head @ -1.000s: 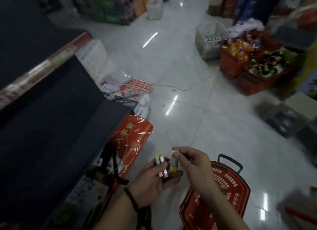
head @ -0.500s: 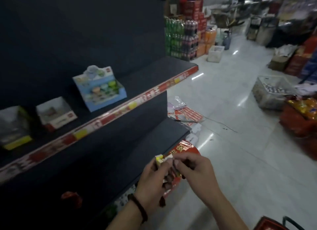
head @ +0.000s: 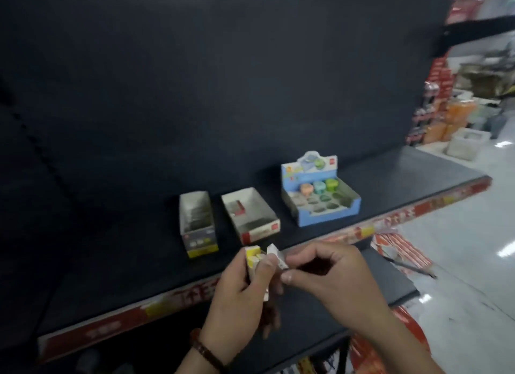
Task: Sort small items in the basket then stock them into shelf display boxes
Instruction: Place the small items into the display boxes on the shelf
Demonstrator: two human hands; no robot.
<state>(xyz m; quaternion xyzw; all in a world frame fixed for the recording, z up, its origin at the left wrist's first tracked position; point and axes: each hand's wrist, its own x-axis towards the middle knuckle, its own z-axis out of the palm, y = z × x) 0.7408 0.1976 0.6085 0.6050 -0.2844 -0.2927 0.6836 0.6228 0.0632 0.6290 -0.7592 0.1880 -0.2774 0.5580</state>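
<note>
Head view. The left hand point(head: 239, 287) is raised in front of a dark shelf point(head: 111, 262), with its fingers curled around a small bundle of yellow-and-white packets point(head: 254, 258). The packets stand upright and their tops stick out above the thumb. The right hand point(head: 331, 279) sits just beside the left with its fingers bent. Its thumb and forefinger pinch the right edge of a white packet point(head: 276, 255), which touches the bundle and the left thumb. The blur hides whether the left hand also bears on this packet. A beaded bracelet point(head: 207, 354) circles the left wrist.

Three open display boxes stand in a row on the shelf beyond the hands. A narrow grey display box point(head: 196, 226) with a yellow base stripe is just past the left fingertips. A white display box point(head: 249, 217) with a red front label is beyond the gap between the two hands, and something small lies at its back. A blue display box point(head: 320, 198) with a raised header card is past the right hand and further off to its right. Its back row holds three round items point(head: 319, 187) in peach, teal and green, and the other sockets appear unfilled.

A red price strip point(head: 97, 332) runs along the shelf edge and passes behind both hands. Pale floor tiles point(head: 473, 262) lie to the right of the right hand.
</note>
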